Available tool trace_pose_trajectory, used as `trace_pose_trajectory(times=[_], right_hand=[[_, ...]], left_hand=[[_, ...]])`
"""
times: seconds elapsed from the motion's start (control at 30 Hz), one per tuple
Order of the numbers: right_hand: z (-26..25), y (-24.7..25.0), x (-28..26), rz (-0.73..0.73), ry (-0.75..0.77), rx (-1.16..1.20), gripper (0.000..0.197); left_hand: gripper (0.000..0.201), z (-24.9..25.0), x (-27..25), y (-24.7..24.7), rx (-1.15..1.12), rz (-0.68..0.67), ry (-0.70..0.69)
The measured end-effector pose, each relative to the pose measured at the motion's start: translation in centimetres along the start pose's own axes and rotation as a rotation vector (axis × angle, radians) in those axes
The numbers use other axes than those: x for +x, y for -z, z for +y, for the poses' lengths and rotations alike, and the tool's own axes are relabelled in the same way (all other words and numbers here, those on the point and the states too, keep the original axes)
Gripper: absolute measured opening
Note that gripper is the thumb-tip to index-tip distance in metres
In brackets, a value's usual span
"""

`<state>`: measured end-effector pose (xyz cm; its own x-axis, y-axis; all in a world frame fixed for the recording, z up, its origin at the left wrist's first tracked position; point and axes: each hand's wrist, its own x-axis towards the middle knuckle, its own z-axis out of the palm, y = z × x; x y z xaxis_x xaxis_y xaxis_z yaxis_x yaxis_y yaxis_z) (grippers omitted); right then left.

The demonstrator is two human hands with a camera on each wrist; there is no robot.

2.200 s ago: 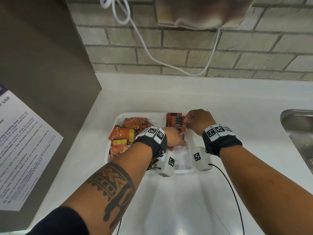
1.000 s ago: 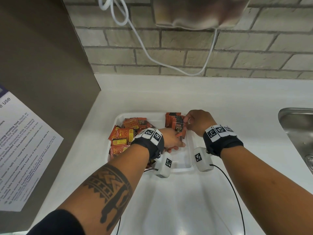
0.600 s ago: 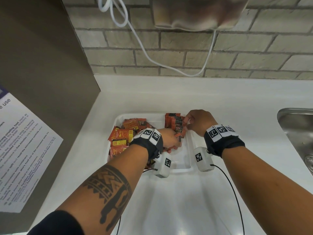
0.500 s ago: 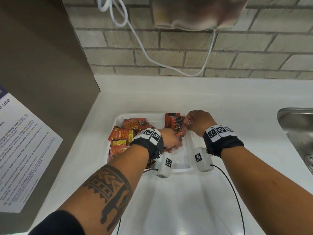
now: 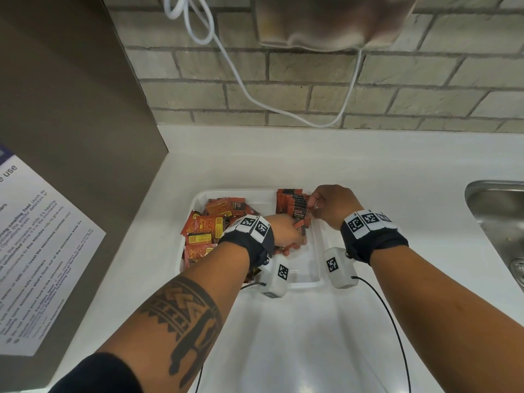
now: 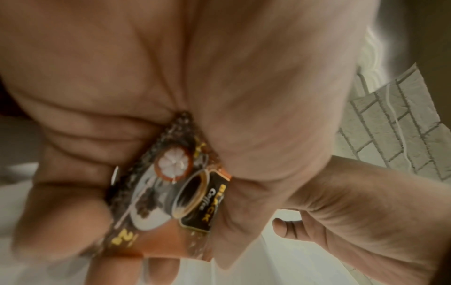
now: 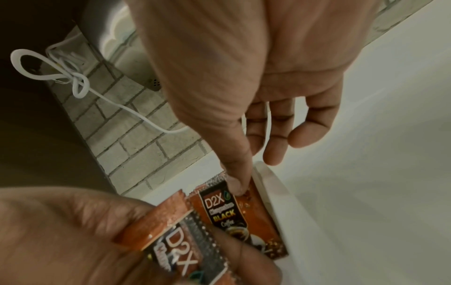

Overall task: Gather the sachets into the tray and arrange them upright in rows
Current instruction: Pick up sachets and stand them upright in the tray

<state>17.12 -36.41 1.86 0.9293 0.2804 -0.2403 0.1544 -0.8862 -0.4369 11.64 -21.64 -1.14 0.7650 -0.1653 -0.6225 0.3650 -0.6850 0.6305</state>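
We see our left hand (image 5: 286,234) gripping a D2X coffee sachet (image 5: 300,228) just in front of the upright row of sachets (image 5: 293,204) in the white tray (image 5: 309,282), where our right hand (image 5: 331,204), fingers loosely curled, presses its thumb on the row's front sachet.

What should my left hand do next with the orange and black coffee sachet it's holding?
Probably stand the orange and black coffee sachet against the front of the upright row of sachets, which the right hand steadies at the white plastic tray's right side. The left hand holds it right beside that row.
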Motion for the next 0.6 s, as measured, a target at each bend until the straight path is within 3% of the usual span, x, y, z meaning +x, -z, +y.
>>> trace_pose_trajectory(times=[0.23, 0.33, 0.47, 0.6], right_hand=[[0.3, 0.6, -0.5, 0.039, 0.021, 0.016, 0.014], [0.2, 1.0, -1.0, 0.058, 0.059, 0.088, 0.012], [0.0, 1.2, -1.8, -0.028, 0.122, 0.295, 0.02], [-0.3, 1.4, -1.7, -0.034, 0.138, 0.33, 0.012]], left_hand=[[0.015, -0.1, -0.8, 0.3, -0.229, -0.045, 0.032], [0.01, -0.6, -1.3, 0.8, -0.387, -0.031, -0.05], [0.03, -1.3, -1.4, 1.8, -0.527, 0.075, -0.173], [0.033, -1.4, -1.6, 1.9, -0.624, 0.093, -0.254]])
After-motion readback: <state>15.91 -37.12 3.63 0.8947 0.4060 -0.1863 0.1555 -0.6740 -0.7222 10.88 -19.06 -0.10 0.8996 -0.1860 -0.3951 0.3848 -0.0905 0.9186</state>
